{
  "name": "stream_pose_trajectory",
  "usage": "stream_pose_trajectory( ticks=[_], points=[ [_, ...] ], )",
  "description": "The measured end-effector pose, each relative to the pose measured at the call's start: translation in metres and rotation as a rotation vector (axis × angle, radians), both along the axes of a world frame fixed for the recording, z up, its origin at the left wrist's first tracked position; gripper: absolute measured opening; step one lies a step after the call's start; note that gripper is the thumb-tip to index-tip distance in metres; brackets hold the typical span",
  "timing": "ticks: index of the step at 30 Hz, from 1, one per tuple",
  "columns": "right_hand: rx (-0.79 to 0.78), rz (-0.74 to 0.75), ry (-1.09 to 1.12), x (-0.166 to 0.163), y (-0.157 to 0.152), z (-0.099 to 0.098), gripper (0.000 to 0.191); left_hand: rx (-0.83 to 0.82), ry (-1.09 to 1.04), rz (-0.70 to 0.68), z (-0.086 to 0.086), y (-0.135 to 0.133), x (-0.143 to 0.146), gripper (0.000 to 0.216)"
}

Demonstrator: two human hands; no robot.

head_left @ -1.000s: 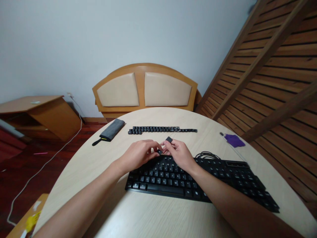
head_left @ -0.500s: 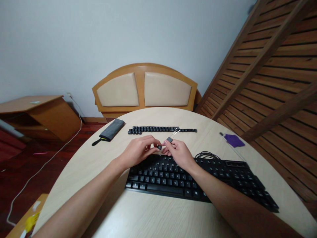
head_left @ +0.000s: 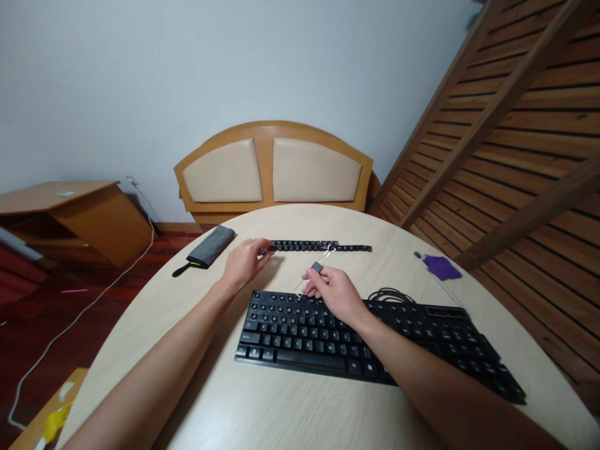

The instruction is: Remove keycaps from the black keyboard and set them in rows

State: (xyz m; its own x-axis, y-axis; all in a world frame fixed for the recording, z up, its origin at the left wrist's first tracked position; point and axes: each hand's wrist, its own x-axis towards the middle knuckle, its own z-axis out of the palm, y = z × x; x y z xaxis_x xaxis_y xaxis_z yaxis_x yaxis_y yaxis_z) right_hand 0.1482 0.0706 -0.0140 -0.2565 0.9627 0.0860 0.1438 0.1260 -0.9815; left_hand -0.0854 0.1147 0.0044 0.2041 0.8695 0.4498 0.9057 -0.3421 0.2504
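A black keycap (head_left: 263,251) sits pinched between the fingertips of my left hand (head_left: 242,265), at the left end of the rows of loose black keycaps (head_left: 304,245). Whether it touches the table I cannot tell. My right hand (head_left: 335,290) grips a wire keycap puller (head_left: 317,267) by its dark middle, above the back edge of the black keyboard (head_left: 323,357). One wire end points towards the loose rows, the other down at the keyboard. Several spots in the keyboard's upper left rows show bare switches instead of caps.
On the round table (head_left: 206,381) lie a grey pouch (head_left: 210,247) at the left and a purple cloth (head_left: 443,267) beside a thin brush at the right. A coiled black cable (head_left: 391,294) rests behind the keyboard. A wooden headboard (head_left: 269,162) stands beyond.
My left hand has moved away from the right one, left and forward to the loose keycap rows, carrying the keycap. The right hand with the puller has stayed nearly in place.
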Motion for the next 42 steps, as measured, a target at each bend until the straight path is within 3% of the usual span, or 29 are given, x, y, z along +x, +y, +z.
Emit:
stream_pose_trajectory(
  ticks=[12,24,42],
  points=[
    [0.022,-0.002,-0.022,0.001,-0.001,0.0,0.043,0.028,0.088,0.027,-0.034,0.02,-0.011,0.02],
    [0.017,0.007,-0.019,0.0,-0.002,0.003,0.041,0.017,0.049,0.007,-0.034,0.021,-0.012,0.025],
    [0.028,0.016,-0.014,0.0,-0.002,0.0,0.045,0.084,0.076,-0.003,-0.043,0.028,-0.015,0.016]
  ],
)
